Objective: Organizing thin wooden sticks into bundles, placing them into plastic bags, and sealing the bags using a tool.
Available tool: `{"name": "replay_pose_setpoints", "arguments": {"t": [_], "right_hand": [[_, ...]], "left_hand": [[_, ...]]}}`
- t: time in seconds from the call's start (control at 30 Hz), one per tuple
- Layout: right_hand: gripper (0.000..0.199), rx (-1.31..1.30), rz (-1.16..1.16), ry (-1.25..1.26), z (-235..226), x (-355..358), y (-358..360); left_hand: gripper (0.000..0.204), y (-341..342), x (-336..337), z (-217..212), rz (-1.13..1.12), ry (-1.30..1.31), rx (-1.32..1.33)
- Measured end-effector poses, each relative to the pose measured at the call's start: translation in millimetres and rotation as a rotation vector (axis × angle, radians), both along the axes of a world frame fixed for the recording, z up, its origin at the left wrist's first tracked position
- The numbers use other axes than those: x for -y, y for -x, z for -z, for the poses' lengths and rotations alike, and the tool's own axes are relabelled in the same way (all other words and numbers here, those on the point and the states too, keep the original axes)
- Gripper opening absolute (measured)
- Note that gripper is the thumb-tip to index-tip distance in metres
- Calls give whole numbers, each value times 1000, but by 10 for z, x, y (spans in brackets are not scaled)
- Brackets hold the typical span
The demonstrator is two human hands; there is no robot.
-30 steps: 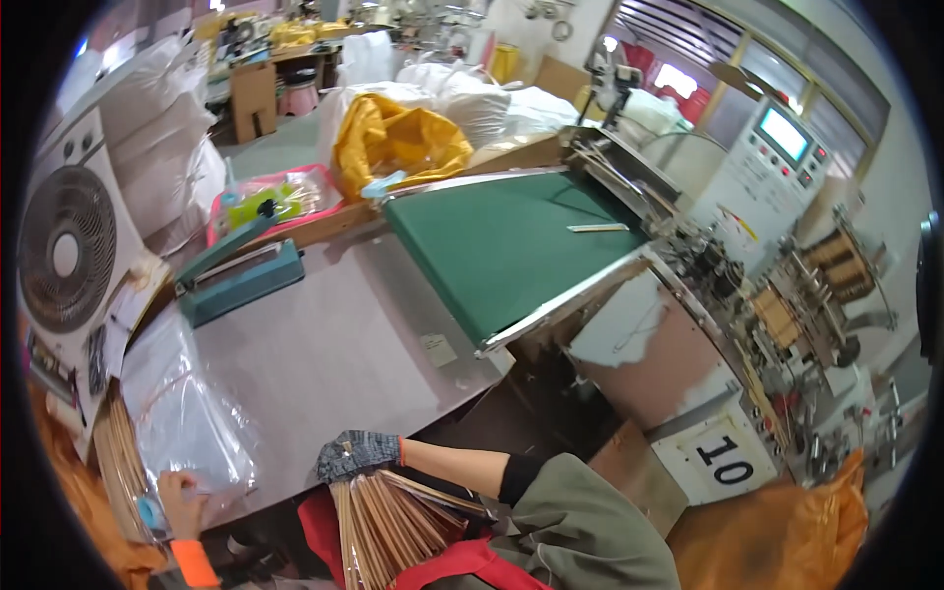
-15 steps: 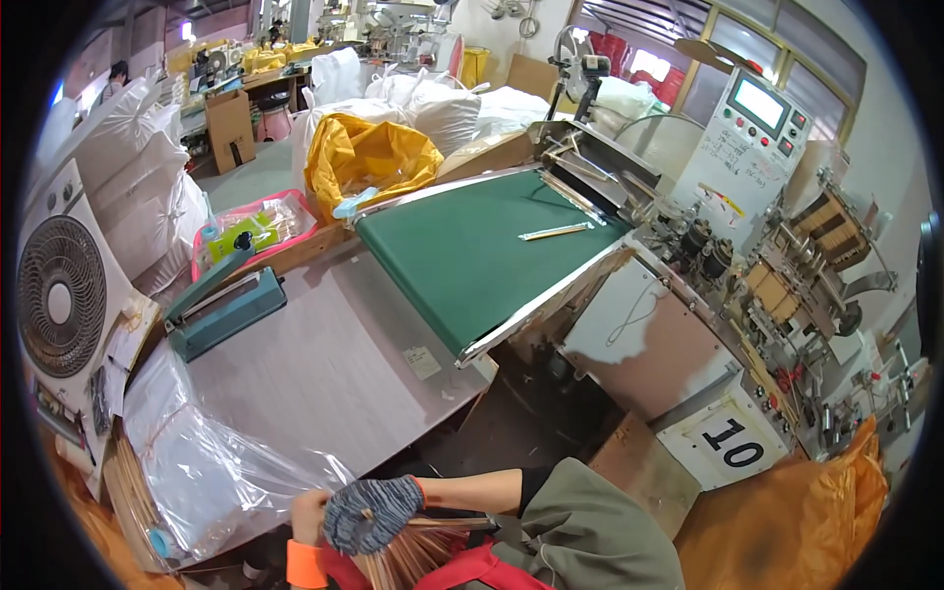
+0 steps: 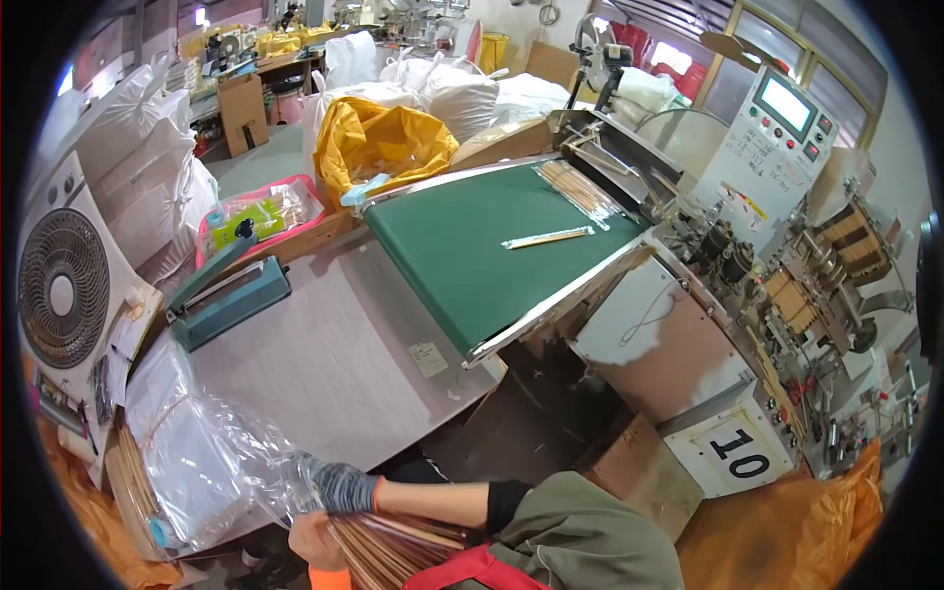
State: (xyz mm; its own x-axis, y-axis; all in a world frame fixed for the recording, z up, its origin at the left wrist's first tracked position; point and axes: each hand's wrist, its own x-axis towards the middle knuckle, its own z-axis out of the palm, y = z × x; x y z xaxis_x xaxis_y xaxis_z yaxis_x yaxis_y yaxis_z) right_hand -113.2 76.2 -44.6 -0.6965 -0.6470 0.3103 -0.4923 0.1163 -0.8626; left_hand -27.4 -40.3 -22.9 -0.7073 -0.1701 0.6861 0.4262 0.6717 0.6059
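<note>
My right hand (image 3: 341,486), in a grey knit glove with an orange cuff, reaches left across my body and grips the mouth of a crumpled clear plastic bag (image 3: 221,460) at the grey table's (image 3: 334,364) near edge. Just below it, my left hand (image 3: 313,539) is closed on the end of a bundle of thin wooden sticks (image 3: 393,549) that lies across my lap. The stick ends touch the bag's opening. My red strap and green sleeve hide the rest of the bundle.
A green conveyor belt (image 3: 472,256) carries one wrapped stick pair (image 3: 547,237) and a row of sticks (image 3: 580,189). A teal heat sealer (image 3: 226,295), a pink tray (image 3: 261,211) and a fan (image 3: 61,290) stand at left. A packing machine (image 3: 777,295) fills the right.
My left hand has come from the bag stack at the far left to the stick bundle. My right hand has slid left and down onto the clear bag, which now lies drawn toward me.
</note>
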Motion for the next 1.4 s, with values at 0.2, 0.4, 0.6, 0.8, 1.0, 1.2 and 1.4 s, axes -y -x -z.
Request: {"name": "replay_pose_setpoints", "arguments": {"t": [0.2,0.4,0.6,0.8,1.0,1.2,1.4], "right_hand": [[64,246,158,-71,534,-558,-965],[29,-224,21,-262,-407,-2749,-14],[64,-190,1301,-129,-1387,-4922,2694],[92,119,1792,-590,-1236,-6747,3770],[37,117,1732,-1227,-1541,-6596,3721],[31,-455,1522,-1469,-1567,-6326,3611],[70,-299,1790,-1329,-1438,-6798,3537]], "left_hand": [[18,-513,17,-191,399,508,229],[28,-855,-72,327,86,238,290],[29,-420,-381,255,105,362,396],[29,-68,-784,243,64,450,525],[30,161,-840,142,123,499,609],[30,11,-843,11,174,478,642],[31,42,-835,-106,70,489,679]]}}
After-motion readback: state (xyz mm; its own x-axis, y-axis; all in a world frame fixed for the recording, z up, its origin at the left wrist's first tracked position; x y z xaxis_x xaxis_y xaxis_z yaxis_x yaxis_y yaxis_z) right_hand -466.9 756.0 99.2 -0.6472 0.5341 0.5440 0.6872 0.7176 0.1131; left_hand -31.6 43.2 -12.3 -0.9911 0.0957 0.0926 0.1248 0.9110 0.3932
